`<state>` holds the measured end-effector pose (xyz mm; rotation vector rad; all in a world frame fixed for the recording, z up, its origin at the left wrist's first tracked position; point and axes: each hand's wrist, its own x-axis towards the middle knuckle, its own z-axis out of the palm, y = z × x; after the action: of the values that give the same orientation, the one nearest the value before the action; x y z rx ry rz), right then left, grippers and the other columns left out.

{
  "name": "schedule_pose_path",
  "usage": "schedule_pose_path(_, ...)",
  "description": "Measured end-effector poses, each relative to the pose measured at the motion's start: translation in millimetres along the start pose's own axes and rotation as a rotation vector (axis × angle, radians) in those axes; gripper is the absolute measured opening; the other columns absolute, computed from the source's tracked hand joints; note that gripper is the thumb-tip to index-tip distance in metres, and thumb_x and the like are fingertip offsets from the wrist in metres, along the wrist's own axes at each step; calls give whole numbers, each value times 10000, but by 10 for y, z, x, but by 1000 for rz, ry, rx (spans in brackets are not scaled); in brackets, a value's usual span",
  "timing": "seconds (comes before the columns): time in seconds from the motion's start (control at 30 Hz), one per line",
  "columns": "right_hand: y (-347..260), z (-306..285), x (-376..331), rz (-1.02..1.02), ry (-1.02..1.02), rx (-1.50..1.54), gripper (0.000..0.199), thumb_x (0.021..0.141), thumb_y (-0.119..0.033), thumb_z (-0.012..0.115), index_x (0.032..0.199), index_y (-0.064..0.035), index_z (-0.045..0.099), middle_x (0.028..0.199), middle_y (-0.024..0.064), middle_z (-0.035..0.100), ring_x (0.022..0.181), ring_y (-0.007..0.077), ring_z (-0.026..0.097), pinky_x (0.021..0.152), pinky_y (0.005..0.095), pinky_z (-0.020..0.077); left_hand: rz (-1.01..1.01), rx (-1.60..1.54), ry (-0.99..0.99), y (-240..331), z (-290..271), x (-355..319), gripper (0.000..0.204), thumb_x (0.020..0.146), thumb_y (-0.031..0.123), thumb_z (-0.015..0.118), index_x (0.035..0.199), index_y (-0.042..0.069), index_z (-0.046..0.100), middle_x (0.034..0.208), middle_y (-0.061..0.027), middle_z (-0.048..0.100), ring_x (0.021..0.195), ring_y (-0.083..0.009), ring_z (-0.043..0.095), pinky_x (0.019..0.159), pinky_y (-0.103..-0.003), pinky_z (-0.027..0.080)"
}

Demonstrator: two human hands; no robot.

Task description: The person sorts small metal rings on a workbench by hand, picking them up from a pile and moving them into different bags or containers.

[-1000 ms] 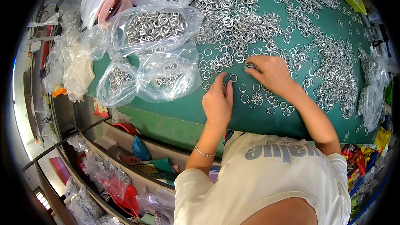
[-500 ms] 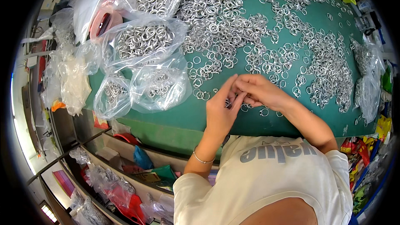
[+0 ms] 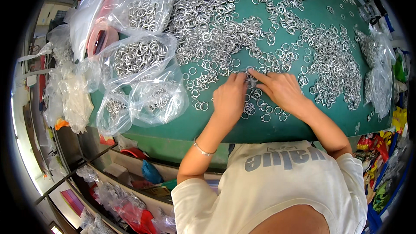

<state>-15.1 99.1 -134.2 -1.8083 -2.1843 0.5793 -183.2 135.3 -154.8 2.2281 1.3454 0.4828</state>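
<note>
Close to the table's near edge, my left hand (image 3: 230, 96) is palm down with its fingers curled and pressed together beside a few metal rings (image 3: 250, 82). What its fingertips hold, if anything, is hidden and a little blurred. Across from it, my right hand (image 3: 284, 90) stretches its index finger to the same rings, its thumb apart below. One silvery ring lies at that fingertip. Below and between the hands, more loose rings (image 3: 266, 117) lie on the green tabletop (image 3: 208, 126). A thin bracelet (image 3: 202, 148) circles my left wrist.
A big heap of rings (image 3: 203, 21) covers the far middle, with another pile (image 3: 336, 65) to the right. Clear plastic bags of rings (image 3: 141, 56) stand at left. A filled bag (image 3: 379, 73) lies by the right edge. Below the table, an open drawer (image 3: 130, 190) holds packets.
My hands have come apart from each other and lowered to the rings on the table. The left hand has turned palm down. The whole view has shifted slightly.
</note>
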Motion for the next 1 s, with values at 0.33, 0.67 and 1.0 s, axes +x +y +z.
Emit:
schedule_pose_path(0.33,359,-67,100,40,354,179,141,778,-175,668,894,-93,677,745,92,653,614,291,607,549,382,470,-140,-28,136,-129,-194,-209,146,827,90,611,970,71,595,804,-99,606,549,-279,575,495,-386,441)
schedule_pose_path(0.67,433,-259,81,297,79,1620,132,896,-137,549,825,-30,580,724,55,534,578,115,499,444,226,381,-221,8,178,-230,-228,-310,182,771,125,692,922,72,607,678,-64,544,528,-236,536,471,-358,413)
schedule_pose_path(1.0,389,-225,-92,424,-27,1551,205,934,-194,522,850,-22,594,599,-34,447,454,17,327,375,185,252,-296,80,166,-237,-274,-313,230,756,159,719,907,69,570,615,-59,518,501,-246,512,469,-365,399)
